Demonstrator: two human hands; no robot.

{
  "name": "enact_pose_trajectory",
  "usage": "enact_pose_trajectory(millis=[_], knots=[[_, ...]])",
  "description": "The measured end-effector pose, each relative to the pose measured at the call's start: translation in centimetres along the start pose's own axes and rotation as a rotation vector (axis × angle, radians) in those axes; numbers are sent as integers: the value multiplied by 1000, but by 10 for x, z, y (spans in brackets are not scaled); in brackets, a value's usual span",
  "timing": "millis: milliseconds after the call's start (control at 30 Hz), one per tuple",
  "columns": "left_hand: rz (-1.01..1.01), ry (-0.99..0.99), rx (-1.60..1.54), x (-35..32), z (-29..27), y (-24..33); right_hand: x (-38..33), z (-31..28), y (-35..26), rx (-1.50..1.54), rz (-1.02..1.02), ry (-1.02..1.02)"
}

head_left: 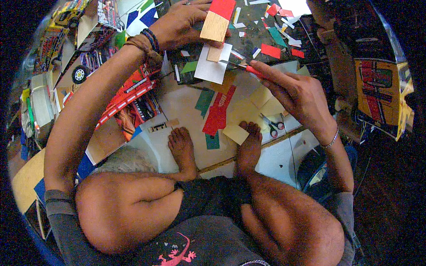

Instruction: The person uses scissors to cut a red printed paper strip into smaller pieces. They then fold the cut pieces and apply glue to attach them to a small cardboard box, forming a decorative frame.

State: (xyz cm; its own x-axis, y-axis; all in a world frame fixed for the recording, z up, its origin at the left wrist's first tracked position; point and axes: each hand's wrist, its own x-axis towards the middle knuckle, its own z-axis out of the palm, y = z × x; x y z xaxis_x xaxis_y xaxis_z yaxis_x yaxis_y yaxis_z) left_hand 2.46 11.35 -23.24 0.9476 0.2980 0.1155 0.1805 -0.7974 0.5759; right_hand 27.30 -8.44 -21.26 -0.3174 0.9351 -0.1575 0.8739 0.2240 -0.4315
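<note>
My left hand (184, 24) is closed round a small wooden block (214, 27) whose upper end is covered in red. Just below the block, a white piece of paper or sticker (209, 71) has a small bare wooden piece (214, 53) over it. A slim knife with a red handle (256, 72) is gripped in my right hand (299, 95). Its thin blade points left and reaches the right edge of the white piece; whether it cuts into it is too small to tell. Part of my left fingers is hidden behind the block.
Colored scraps (270, 51) lie on the dark work surface. Scissors (272, 125) rest on the board by my right foot, near red strips (218, 113) and yellowish paper (235, 134). Printed model truck parts (133, 95) crowd the left; a yellow printed model piece (377, 95) stands right.
</note>
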Motion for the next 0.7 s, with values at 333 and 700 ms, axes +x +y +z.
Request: enact_pose_trajectory(millis=[333, 700], knots=[[-500, 80, -1257, -1, 13, -8, 1, 1, -1, 8, 29, -30], [-75, 43, -250, -4, 12, -12, 1, 4, 2, 7, -27, 32]])
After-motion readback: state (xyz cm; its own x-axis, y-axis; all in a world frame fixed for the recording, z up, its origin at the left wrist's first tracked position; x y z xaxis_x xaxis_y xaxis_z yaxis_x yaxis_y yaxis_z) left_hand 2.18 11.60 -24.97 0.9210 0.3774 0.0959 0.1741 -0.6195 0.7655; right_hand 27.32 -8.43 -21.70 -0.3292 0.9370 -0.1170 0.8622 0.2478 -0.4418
